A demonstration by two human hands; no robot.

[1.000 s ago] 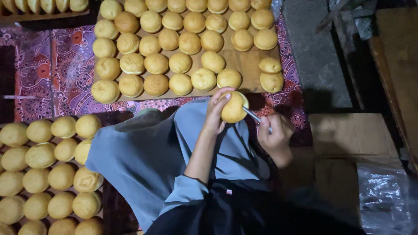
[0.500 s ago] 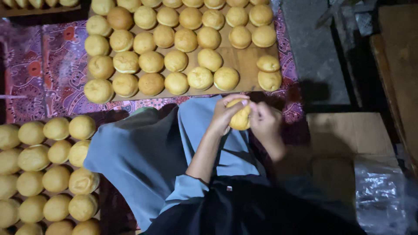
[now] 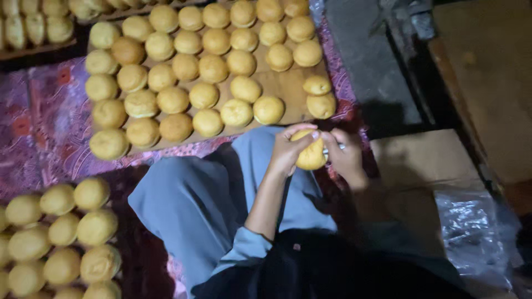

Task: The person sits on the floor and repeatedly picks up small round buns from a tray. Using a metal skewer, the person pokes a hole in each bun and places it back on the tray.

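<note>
A round golden bun (image 3: pixel 311 155) is held over my lap between both hands. My left hand (image 3: pixel 288 148) wraps its left side with fingers curled over the top. My right hand (image 3: pixel 344 158) presses against its right side, and a thin metal tool (image 3: pixel 332 149) shows between that hand and the bun; how it is gripped is hidden. Just beyond my hands lies a wooden board (image 3: pixel 282 86) covered with several rows of similar buns (image 3: pixel 205 95). My knees in grey-blue trousers (image 3: pixel 194 199) fill the middle of the view.
Another group of buns (image 3: pixel 61 238) lies at my lower left, and more buns (image 3: pixel 33 25) sit on a tray at the top left. A patterned red cloth (image 3: pixel 39 127) covers the floor. A cardboard sheet (image 3: pixel 426 160) and a plastic bag (image 3: pixel 471 227) lie to the right.
The bun came down from in front of the board to my lap. My right hand, apart from it a second ago, closed in and now presses against it.
</note>
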